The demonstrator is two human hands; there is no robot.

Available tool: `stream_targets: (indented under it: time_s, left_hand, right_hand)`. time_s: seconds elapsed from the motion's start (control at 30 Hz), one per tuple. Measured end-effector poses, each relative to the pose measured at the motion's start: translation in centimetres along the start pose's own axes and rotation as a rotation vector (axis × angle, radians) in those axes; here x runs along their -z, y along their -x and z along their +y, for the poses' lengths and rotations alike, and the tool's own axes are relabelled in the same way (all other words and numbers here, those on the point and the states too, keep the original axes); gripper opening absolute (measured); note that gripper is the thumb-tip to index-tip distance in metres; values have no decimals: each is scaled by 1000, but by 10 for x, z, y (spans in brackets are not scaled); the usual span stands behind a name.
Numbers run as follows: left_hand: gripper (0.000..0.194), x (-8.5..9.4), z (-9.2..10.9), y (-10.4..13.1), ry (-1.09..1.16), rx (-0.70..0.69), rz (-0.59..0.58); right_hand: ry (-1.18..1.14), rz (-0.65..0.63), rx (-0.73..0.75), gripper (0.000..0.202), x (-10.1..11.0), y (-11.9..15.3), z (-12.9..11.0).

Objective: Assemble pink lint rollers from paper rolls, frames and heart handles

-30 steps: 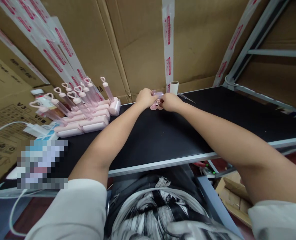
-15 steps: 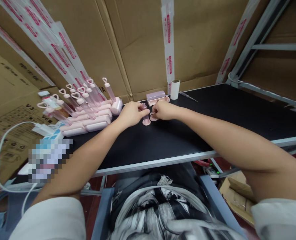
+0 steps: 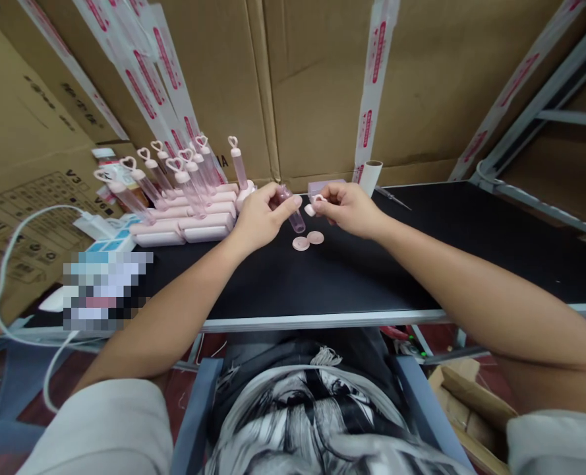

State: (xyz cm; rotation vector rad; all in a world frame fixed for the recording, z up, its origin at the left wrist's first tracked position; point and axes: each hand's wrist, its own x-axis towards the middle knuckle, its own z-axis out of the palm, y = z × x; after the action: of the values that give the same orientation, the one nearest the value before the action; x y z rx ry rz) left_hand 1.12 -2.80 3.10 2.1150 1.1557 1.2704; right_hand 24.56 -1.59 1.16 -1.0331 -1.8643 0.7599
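My left hand (image 3: 267, 214) is closed round a clear pink tube (image 3: 297, 221), tilted with its lower end pointing toward me. Between the fingertips of my right hand (image 3: 349, 208) is a small pink cap with a heart-shaped loop (image 3: 312, 208), held just right of the tube and apart from it. Below the tube, two round pink discs (image 3: 301, 244) lie side by side on the black tabletop (image 3: 267, 290). A lilac box (image 3: 327, 187) sits behind my right hand, partly covered by it.
Left of my hands stand several pink pieces with clear tubes and heart-topped caps (image 3: 194, 188). A white cylinder (image 3: 370, 177) and a thin pointed tool (image 3: 392, 197) are at the back right. A power strip (image 3: 115, 234) with a white cable lies at far left. Cardboard rises behind.
The tube has been lifted off its disc and tilted. My right hand has raised the heart-loop cap from the other disc, leaving both discs on the table. The view has shifted.
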Motion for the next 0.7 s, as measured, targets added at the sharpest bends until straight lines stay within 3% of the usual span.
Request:
stream_targets:
  time_s: [0.13, 0.27, 0.5, 0.7]
  left_hand:
    - [48, 3, 4, -4, 297, 42, 179]
    - [53, 4, 17, -5, 562, 201, 317]
    - [59, -2, 25, -1, 759, 365, 245]
    - [50, -3, 29, 3, 795, 369, 220]
  right_hand:
    - [-412, 48, 42, 50, -7, 4, -4]
    - [-586, 74, 70, 55, -10, 8, -12]
    - [-584, 88, 142, 58, -15, 14, -22]
    - [-466, 86, 162, 61, -17, 15, -18]
